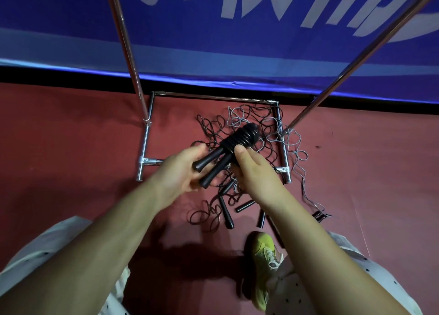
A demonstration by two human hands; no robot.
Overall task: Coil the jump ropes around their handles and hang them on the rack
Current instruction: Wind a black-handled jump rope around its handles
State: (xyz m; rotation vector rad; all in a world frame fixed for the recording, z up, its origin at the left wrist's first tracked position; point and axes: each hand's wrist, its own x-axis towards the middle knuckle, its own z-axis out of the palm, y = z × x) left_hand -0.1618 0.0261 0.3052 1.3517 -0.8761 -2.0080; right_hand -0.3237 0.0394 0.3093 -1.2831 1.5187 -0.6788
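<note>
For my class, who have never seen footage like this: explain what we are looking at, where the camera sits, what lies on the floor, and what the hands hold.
There is no machine here. One camera, worn on a person's head, looks down at their two bare hands. The left hand and right hand together hold a black jump rope, its cord coiled around its two handles. Below, on the red floor, lies a tangle of loose ropes with spare handles, across the metal rack base. A yellow shoe shows below.

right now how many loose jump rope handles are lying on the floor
4 visible: one below the hands, one angled beside it, one by the right forearm, one far right. Others may be hidden.
</note>
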